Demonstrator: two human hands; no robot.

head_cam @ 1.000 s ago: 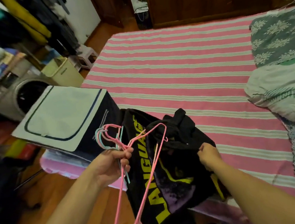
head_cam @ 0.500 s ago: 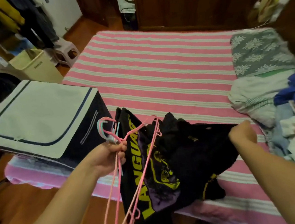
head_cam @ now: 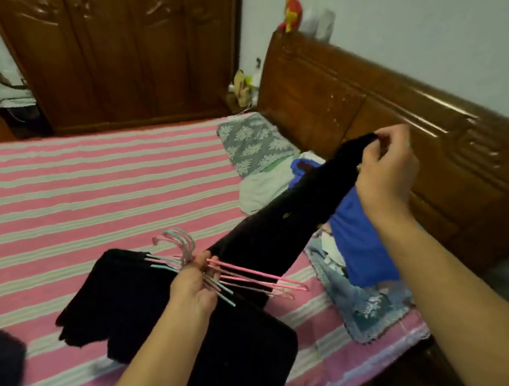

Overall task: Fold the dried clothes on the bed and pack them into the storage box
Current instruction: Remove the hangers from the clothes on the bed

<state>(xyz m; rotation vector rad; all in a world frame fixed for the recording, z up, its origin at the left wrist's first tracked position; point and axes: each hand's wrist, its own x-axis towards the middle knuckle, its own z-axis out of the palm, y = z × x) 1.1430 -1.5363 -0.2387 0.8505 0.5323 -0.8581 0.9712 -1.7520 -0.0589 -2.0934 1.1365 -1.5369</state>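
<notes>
left hand [head_cam: 193, 286] grips pink-and-teal wire hangers [head_cam: 191, 260], keeping them aside | right hand [head_cam: 383, 169] pinches black cotton garment [head_cam: 201, 305] taut above pink-striped bed [head_cam: 93, 191], for spreading

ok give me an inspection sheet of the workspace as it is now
surface: bed with pink and white striped sheet.
job's things: black garment partly on the bed, one end lifted; pile of clothes by the headboard; dark corner at lower left, cannot tell if it is the storage box.
clutter: hangers, grey floral pillow.
grippers: left hand grips the hangers; right hand pinches the garment's raised end.
cables: nothing seen.
surroundings: wooden headboard, wooden wardrobe, white wall.
</notes>
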